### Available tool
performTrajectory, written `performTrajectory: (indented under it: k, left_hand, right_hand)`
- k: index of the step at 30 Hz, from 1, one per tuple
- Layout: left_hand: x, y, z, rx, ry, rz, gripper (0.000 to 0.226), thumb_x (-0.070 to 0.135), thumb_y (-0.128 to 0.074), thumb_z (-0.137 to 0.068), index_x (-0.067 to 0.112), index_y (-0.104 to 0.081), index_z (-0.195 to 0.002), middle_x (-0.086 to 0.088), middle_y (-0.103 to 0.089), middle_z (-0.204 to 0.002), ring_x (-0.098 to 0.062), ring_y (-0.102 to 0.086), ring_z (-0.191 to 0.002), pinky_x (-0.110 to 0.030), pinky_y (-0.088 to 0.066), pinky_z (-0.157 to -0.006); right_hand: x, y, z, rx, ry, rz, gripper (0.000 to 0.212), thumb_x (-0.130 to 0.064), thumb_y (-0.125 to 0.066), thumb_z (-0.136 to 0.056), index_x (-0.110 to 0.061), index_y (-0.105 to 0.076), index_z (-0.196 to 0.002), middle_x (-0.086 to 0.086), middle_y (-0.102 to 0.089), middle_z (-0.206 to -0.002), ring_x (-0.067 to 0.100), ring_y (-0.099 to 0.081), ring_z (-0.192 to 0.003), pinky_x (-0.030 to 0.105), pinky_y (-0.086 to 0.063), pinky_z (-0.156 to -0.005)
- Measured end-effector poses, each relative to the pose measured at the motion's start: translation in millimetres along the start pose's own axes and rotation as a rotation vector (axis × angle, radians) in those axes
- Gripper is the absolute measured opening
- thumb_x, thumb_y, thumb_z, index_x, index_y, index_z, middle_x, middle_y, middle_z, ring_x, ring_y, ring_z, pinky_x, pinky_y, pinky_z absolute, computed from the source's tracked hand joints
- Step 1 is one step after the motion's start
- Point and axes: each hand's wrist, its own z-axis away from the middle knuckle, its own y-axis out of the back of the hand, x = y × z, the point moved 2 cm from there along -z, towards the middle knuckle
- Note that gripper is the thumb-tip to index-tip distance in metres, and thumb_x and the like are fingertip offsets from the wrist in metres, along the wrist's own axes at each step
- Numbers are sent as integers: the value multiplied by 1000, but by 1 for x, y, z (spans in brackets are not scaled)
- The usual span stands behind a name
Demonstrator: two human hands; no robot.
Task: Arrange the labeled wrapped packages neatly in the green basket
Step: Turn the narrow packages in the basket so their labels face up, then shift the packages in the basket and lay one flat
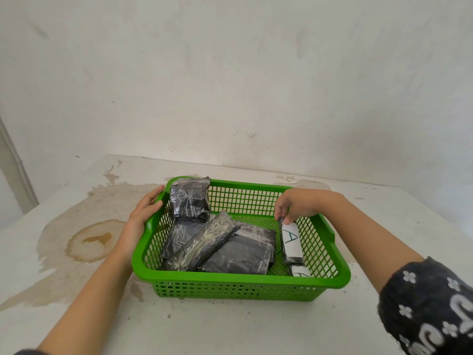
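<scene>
A green plastic basket [320, 279] sits on the table in front of me. Several black wrapped packages lie in it: one [190, 198] stands upright in the far left corner, a long one [204, 243] leans diagonally across the middle, and a flat one [243, 252] lies beside it. My right hand [294, 204] pinches the top end of a narrow package with a white label marked "A" [291, 240], set on edge along the right wall. Another labelled package [300, 272] peeks out below it. My left hand [144, 208] grips the basket's left rim.
The white table [230, 326] carries a large brown stain [89, 242] left of the basket. A stained white wall [230, 85] rises just behind the table's far edge. A pipe [15, 162] runs down at the far left.
</scene>
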Motion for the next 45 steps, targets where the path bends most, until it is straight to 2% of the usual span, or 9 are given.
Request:
performTrajectory:
  k: [3,10,18,23,27,32,35,39,45]
  left_hand:
    - [-7,6,-3,-10,-15,5,45,-11,-25,-96,3,-34,-137,8,-51,-98,14,-64,-60,-4,-49,-55]
    - [-22,15,3,-9,-58,97,39,3,-36,-95,20,-48,-129,10,-65,-103,2,-71,-73,-13,-55,-55]
    - [-13,11,-4,-26,-56,0,46,-8,-26,-96,4,-33,-140,1,-49,-121,12,-65,-61,-7,-51,-54]
    - [-17,13,4,-22,-98,53,39,1,-36,-95,19,-48,-128,12,-68,-98,3,-70,-70,-13,-54,-54]
    - [-14,17,12,-1,-86,96,37,9,-49,-93,39,-62,-109,16,-71,-101,-6,-71,-83,-20,-53,-62]
    - [9,29,34,156,-567,-634,40,40,-66,-84,57,-50,-117,17,-52,-119,0,-51,-111,-22,-37,-94]
    - [41,4,48,2,-814,-829,32,52,-59,-78,48,-59,-110,26,-55,-104,6,-54,-98,-6,-37,-85]
    - [47,-43,55,-263,-702,-1130,48,67,-51,-71,33,-62,-104,21,-54,-82,0,-54,-71,-19,-47,-63]
    - [23,-61,47,-402,-666,-1508,69,79,-53,-62,37,-36,-114,18,-43,-103,-5,-47,-84,-23,-40,-63]
  right_hand:
    - [0,0,-3,-22,-7,3,22,-11,-71,-81,-19,-70,-102,-3,-69,-97,12,-61,-88,28,-40,-77]
    - [1,-10,-8,-6,-63,120,26,-10,-73,-79,-14,-69,-105,5,-71,-106,20,-64,-98,34,-49,-87]
    - [-6,-20,1,-40,-99,239,48,-20,-73,-80,-6,-60,-124,11,-63,-127,28,-59,-115,39,-48,-97]
    - [-13,-38,13,-59,-152,327,62,-36,-80,-71,-4,-59,-121,11,-63,-120,30,-60,-107,41,-51,-91]
    - [-14,-39,26,52,-114,255,67,-29,-76,-77,-11,-48,-135,9,-50,-139,28,-47,-126,40,-40,-105]
    - [1,-41,67,555,-35,-79,56,-37,-69,-81,-25,-50,-132,0,-44,-139,17,-39,-128,34,-33,-105]
    - [10,-61,81,779,-123,-235,56,-35,-63,-87,-20,-44,-138,3,-38,-144,18,-35,-132,32,-29,-106]
    - [19,-77,84,812,-193,-570,40,-24,-52,-95,-20,-48,-134,3,-57,-131,13,-51,-102,26,-38,-87]
    - [27,-83,83,798,-103,-1022,32,-19,-49,-96,-32,-57,-124,-2,-60,-129,19,-60,-111,46,-48,-96]
